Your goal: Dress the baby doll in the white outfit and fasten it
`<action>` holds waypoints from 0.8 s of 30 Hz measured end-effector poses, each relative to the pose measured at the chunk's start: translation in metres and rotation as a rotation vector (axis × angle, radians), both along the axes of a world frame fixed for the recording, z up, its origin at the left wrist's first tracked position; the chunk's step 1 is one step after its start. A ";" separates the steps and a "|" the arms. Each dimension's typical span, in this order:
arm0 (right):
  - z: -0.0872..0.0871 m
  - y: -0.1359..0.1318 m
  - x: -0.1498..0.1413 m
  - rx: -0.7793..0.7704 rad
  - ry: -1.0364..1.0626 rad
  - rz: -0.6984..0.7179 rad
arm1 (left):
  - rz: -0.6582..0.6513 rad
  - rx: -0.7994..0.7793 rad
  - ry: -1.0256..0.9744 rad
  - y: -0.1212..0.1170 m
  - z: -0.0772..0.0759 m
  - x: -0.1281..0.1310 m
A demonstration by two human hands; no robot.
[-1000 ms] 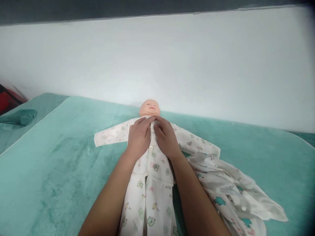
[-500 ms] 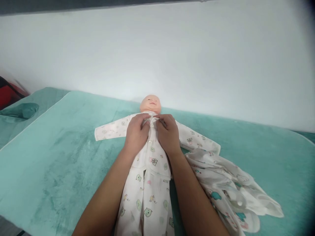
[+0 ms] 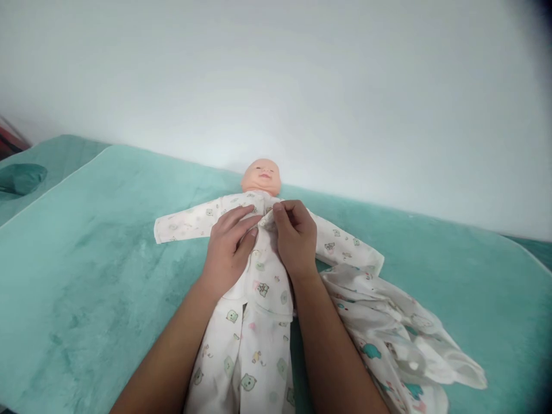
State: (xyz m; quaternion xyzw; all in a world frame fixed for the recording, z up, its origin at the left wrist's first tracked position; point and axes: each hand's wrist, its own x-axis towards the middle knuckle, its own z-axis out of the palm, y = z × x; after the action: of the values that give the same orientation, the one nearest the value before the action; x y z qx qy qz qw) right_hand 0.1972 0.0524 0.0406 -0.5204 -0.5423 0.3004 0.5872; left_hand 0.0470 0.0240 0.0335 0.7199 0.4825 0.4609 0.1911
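Observation:
A baby doll (image 3: 262,176) lies face up, dressed in a white, animal-print baby shirt (image 3: 267,282) and matching trousers (image 3: 263,362). My right hand (image 3: 296,236) pinches the shirt's front edge at the chest between thumb and fingers, lifting a small fold. On the other side of the front opening, my left hand (image 3: 233,244) rests on the shirt with its fingers stretched out and the thumb apart. Below the hands, a button fastening shows on the shirt front. Both sleeves spread out sideways, and no doll hands show at the cuffs.
A crumpled white printed garment (image 3: 401,333) lies to the right of the doll, close to my right forearm. Green cloth (image 3: 107,276) covers the surface. A white wall (image 3: 276,86) rises behind it. An oval hole (image 3: 21,178) shows at the far left.
My left hand has moved slightly down and left, its fingers now spread out flatter on the shirt. The right hand has raised a fold of the shirt front. The view has shifted slightly.

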 end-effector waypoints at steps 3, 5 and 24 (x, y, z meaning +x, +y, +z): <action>-0.001 0.001 0.002 0.015 0.046 0.030 | 0.004 -0.008 -0.015 0.000 0.001 0.000; -0.001 0.002 0.003 0.020 0.046 0.038 | 0.006 0.002 -0.023 0.000 0.001 0.001; 0.008 -0.012 -0.002 0.272 -0.276 0.086 | -0.231 -0.191 -0.087 0.001 0.015 -0.019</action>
State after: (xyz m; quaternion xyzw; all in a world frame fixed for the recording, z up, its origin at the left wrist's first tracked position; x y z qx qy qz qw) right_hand 0.1954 0.0405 0.0482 -0.4490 -0.6749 0.1749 0.5589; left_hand 0.0281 0.0245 0.0489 0.7284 0.4294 0.4189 0.3311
